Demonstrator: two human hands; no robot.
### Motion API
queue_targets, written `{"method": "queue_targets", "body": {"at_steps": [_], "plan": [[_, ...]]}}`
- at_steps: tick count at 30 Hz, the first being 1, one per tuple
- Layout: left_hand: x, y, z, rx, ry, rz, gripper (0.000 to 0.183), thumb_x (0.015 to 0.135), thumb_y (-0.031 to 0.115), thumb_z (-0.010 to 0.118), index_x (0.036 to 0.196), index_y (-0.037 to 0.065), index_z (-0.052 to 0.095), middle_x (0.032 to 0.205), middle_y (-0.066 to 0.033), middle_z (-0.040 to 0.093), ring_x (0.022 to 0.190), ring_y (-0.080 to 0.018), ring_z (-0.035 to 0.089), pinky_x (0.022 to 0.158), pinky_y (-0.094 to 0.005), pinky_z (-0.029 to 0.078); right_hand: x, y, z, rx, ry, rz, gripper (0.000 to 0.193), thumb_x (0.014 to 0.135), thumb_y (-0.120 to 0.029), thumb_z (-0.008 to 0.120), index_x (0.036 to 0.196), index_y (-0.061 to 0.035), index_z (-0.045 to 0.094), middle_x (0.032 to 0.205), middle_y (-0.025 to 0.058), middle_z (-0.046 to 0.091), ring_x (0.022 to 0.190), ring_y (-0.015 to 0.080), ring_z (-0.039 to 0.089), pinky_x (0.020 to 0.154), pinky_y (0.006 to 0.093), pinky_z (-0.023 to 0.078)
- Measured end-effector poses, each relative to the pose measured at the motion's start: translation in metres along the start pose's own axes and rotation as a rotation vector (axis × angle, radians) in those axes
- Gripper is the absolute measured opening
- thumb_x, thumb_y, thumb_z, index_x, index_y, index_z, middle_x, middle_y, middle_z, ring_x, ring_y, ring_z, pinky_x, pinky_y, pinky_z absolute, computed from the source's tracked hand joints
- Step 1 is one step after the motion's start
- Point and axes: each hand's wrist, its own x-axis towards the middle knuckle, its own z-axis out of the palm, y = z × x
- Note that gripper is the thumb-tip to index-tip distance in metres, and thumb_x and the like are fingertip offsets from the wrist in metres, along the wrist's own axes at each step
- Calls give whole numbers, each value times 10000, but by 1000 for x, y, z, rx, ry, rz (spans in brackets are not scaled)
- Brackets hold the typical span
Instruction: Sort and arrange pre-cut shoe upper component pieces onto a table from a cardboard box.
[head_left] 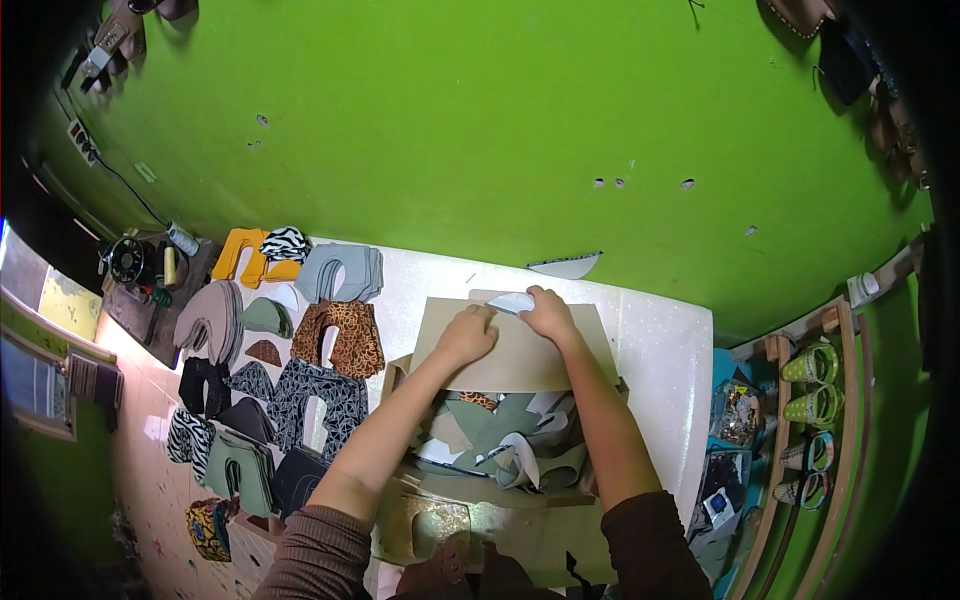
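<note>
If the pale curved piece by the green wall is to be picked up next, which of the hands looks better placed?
Probably the right. The right hand is nearer to the pale curved piece, which lies beyond it and slightly right; the left hand is farther left. Both are at the small white piece.

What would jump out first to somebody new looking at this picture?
Probably the bright green wall filling the upper part of the view. Next, the patterned stacks left of the arms, such as the spotted brown U-shaped stack and the orange pieces behind it. Then, near the middle, the left hand and right hand at a small pale piece over a brown sheet.
</note>
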Motion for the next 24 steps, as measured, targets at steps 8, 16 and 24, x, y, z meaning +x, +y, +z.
{"method": "queue_targets", "body": {"at_steps": [8, 16, 24], "plan": [[-22, 15, 2, -674, 5, -209, 345, 853, 237, 520, 1059, -41, 524, 938, -140, 581, 867, -209, 557, 775, -286, 435, -62, -41, -17, 184, 17, -125, 361, 687, -170, 642, 1013, -45, 550, 932, 187, 570, 879, 327, 563, 748, 388, 459], [-75, 37, -25, -874, -278, -222, 231, 867, 87, 495, 1075, -12, 479, 820, -75, 576, 665, -133, 577, 590, -251, 478, -129, -34, -63, 546, 39, -332, 268, 757, -87, 565, 1018, -26, 566, 899, 130, 542, 787, 226, 555, 695, 312, 464], [-80, 38, -33, -900, -182, -214, 347, 883, 48, 398, 1225, 22, 342, 968, -106, 595, 702, -131, 602, 586, -240, 501, -126, -19, -64, 467, 183, -222, 217, 780, -122, 572, 975, -27, 585, 846, 125, 579, 733, 205, 571, 677, 295, 463]]}}
